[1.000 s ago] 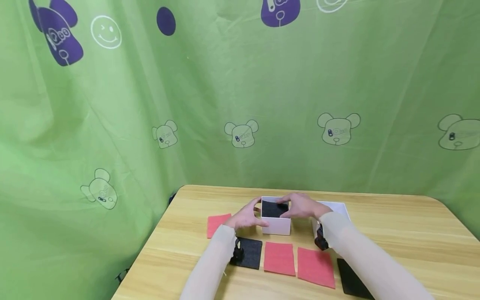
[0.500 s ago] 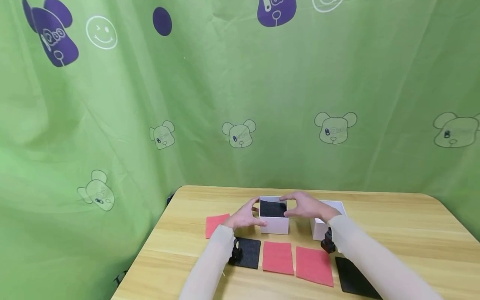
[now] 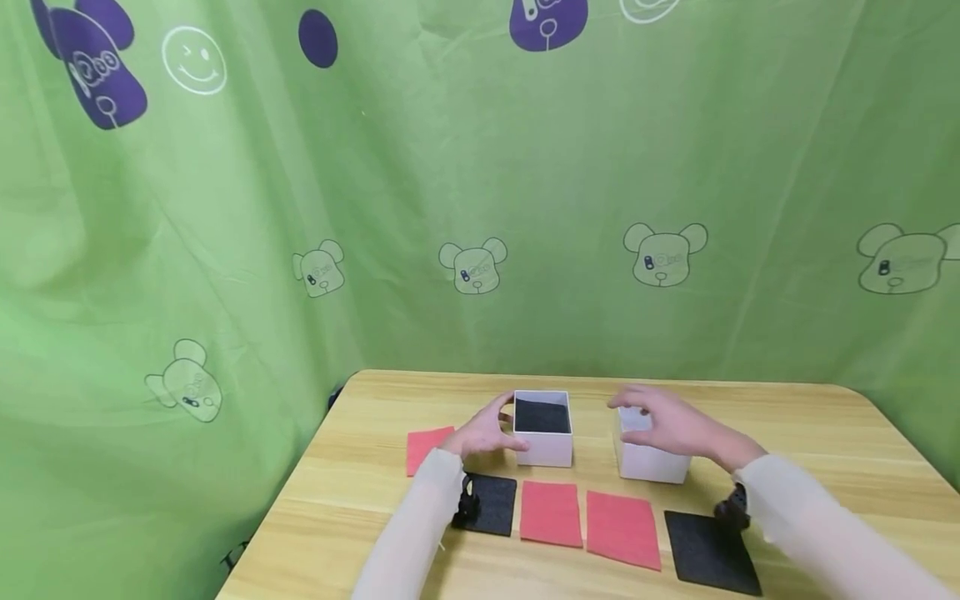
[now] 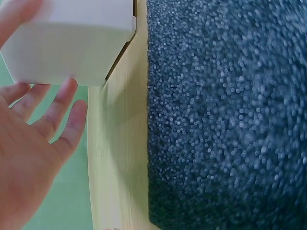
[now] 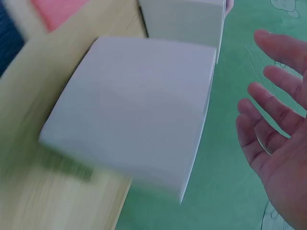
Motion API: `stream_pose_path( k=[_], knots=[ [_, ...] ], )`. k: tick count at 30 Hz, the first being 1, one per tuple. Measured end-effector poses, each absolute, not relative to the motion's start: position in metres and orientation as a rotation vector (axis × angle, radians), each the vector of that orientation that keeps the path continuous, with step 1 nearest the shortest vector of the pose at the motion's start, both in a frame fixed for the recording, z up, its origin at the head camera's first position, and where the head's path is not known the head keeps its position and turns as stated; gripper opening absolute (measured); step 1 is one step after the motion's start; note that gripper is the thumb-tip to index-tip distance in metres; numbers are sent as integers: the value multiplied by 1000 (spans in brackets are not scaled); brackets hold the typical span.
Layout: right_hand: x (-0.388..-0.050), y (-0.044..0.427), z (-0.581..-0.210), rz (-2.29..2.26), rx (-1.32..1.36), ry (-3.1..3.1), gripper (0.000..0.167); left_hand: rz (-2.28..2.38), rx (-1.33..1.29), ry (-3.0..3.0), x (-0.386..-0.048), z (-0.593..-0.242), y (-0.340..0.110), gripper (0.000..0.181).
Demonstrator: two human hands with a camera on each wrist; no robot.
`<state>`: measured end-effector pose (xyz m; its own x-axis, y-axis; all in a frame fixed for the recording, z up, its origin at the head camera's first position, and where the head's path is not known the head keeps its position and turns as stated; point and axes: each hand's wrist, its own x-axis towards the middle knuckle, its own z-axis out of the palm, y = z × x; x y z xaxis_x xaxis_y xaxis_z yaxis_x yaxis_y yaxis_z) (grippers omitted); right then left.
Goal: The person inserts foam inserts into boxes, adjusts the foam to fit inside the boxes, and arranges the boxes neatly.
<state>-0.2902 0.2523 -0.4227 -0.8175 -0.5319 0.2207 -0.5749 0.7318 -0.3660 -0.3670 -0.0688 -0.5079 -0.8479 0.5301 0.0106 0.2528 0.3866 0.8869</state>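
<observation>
My left hand (image 3: 483, 433) holds the left side of a white open-topped box (image 3: 543, 451), with the thumb at its front face. In the left wrist view the fingertips (image 4: 71, 88) meet the box's edge. Inside that box lies a black felt-like square (image 3: 542, 417). My right hand (image 3: 667, 423) hovers over a second white box (image 3: 654, 463) to the right, its fingers loosely bent and holding nothing. The right wrist view shows this hand (image 5: 283, 129) apart from the box's wall (image 5: 134, 110). What lies inside the second box is mostly hidden by the hand.
Along the front of the wooden table (image 3: 817, 450) lie a black square (image 3: 495, 504), two red squares (image 3: 551, 513) and another black square (image 3: 705, 550). One more red square (image 3: 427, 447) lies left, partly behind my left hand. A green curtain (image 3: 570, 150) hangs behind.
My right hand has left the black square in the left box and moved right, over the second box. The left hand stays at its box. The view has shifted slightly.
</observation>
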Motion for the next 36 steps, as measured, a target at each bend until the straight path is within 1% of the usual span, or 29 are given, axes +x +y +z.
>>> stream_pose_path(
  k=[4,11,15,20,28,36],
  knots=[
    [-275,273,-424,625,893,-2779,39,1420,683,2385,-367,-507,-69,104],
    [-251,311,-429,700,917,-2751,27,1398,692,2394,-368,-506,-69,107],
    [-238,329,-442,674,950,-2753,27,1398,703,2384,-368,-506,-69,106],
    [-220,344,-465,589,975,-2770,39,1376,705,2403,-369,-508,-70,108],
    [-193,350,-497,393,878,-2799,71,1382,716,2395,-371,-508,-71,107],
    [-185,359,-518,439,948,-2857,89,1385,712,2393,-368,-504,-70,104]
  ],
)
